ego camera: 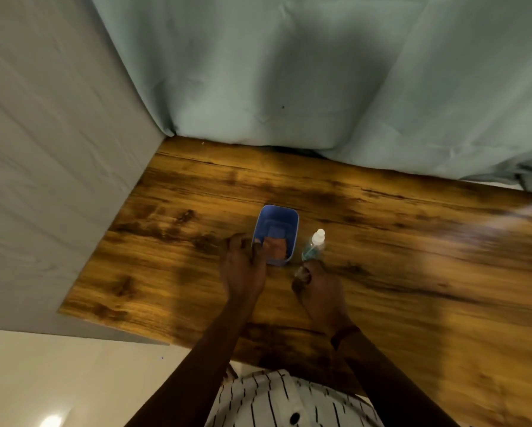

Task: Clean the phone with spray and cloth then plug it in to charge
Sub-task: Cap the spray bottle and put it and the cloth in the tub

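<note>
head view: fingers (pixel 256 246) of the left hand (pixel 243 266) hook over the rim of the blue tub (pixel 277 209) at its seven o'clock corner, beside the orange cloth (pixel 277 249) inside. the right hand (pixel 318 288) curls at the base of the spray bottle (pixel 313 246); grip or mere touch, i cannot tell. the bottle is at the tub's three o'clock on the wooden table (pixel 381 241). no phone shows. likely just starting: spraying, wiping and charging remain.
</note>
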